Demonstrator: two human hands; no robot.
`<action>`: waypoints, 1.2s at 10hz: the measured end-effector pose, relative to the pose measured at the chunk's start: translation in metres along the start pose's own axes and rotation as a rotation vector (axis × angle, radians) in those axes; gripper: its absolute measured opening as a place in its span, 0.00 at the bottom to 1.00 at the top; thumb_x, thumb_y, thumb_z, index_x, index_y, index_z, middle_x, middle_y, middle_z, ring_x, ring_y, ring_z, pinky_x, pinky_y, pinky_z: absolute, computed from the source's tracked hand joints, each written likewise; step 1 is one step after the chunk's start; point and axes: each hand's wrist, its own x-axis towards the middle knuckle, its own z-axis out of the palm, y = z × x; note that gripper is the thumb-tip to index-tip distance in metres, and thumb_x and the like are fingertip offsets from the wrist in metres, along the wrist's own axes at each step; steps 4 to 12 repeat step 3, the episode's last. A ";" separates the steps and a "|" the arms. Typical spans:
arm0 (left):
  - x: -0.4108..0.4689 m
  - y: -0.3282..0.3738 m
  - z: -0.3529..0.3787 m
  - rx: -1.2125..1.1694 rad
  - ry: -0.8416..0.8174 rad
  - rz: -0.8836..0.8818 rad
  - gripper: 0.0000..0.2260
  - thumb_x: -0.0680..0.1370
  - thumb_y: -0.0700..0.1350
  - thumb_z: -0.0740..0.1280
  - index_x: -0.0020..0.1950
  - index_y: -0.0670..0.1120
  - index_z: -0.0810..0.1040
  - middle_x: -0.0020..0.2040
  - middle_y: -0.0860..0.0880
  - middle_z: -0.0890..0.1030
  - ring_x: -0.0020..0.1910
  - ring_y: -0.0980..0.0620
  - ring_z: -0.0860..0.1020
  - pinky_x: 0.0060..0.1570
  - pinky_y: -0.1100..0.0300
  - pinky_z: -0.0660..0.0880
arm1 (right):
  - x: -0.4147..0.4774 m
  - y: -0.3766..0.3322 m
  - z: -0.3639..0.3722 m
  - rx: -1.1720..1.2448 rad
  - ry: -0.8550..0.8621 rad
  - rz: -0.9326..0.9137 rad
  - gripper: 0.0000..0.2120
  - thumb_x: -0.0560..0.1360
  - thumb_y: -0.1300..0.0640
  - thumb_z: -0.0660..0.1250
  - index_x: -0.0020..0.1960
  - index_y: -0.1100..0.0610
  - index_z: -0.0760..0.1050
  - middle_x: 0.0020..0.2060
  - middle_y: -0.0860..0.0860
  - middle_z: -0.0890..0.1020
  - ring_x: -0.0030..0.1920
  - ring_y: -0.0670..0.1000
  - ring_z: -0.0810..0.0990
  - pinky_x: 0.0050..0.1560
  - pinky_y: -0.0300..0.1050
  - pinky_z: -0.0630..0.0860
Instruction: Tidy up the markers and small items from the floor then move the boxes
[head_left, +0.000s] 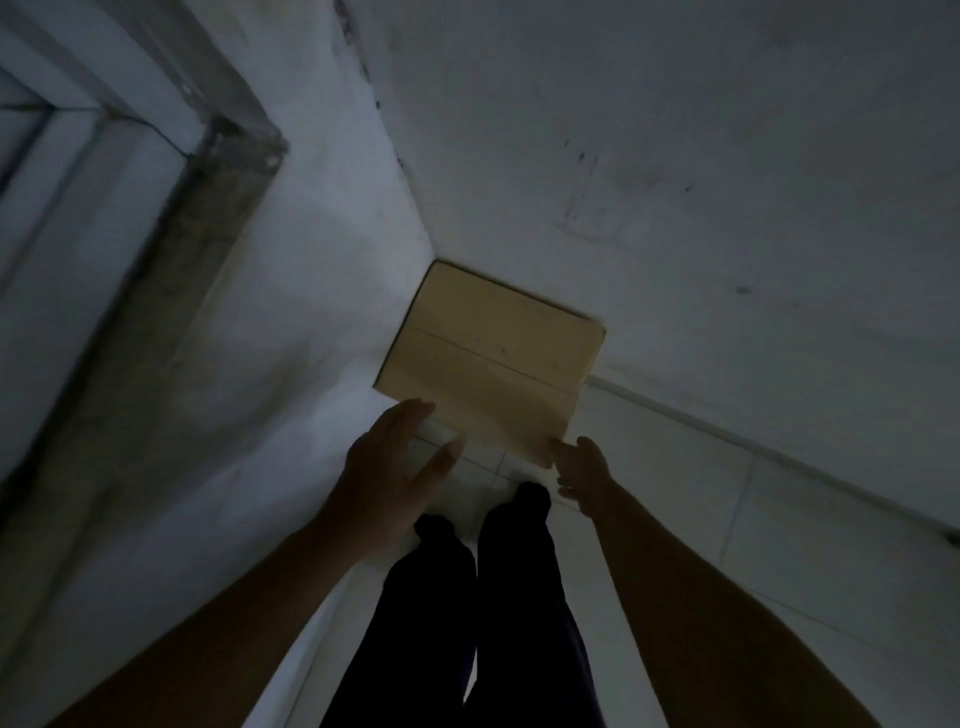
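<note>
Door frame (171, 218) far left, clear of work area. White wall (311, 322) left of corner. Left hand (387, 478) spread, grip released, fingertips just beside box near-left edge. Cardboard box (488, 358) on tiled floor (727, 519), pushed into corner, flaps closed. Dark trouser legs (483, 597) below box. Right hand (584, 475) at near-right corner, fingers touching; grip state unclear. Scuffed wall (675, 156) behind and right.
</note>
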 end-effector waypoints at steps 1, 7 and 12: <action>-0.005 0.005 0.000 0.046 -0.037 -0.030 0.33 0.72 0.65 0.57 0.73 0.50 0.64 0.73 0.50 0.67 0.71 0.51 0.66 0.69 0.49 0.65 | -0.019 -0.007 -0.010 -0.232 0.054 -0.124 0.30 0.76 0.49 0.65 0.74 0.59 0.62 0.69 0.59 0.71 0.66 0.60 0.73 0.66 0.55 0.71; -0.028 0.010 0.004 0.067 0.022 -0.009 0.27 0.76 0.58 0.63 0.72 0.49 0.64 0.73 0.49 0.67 0.71 0.48 0.66 0.68 0.45 0.65 | -0.064 -0.002 -0.025 -0.605 0.045 -0.391 0.22 0.79 0.46 0.61 0.66 0.58 0.72 0.66 0.56 0.74 0.65 0.57 0.73 0.64 0.48 0.68; -0.028 0.010 0.004 0.067 0.022 -0.009 0.27 0.76 0.58 0.63 0.72 0.49 0.64 0.73 0.49 0.67 0.71 0.48 0.66 0.68 0.45 0.65 | -0.064 -0.002 -0.025 -0.605 0.045 -0.391 0.22 0.79 0.46 0.61 0.66 0.58 0.72 0.66 0.56 0.74 0.65 0.57 0.73 0.64 0.48 0.68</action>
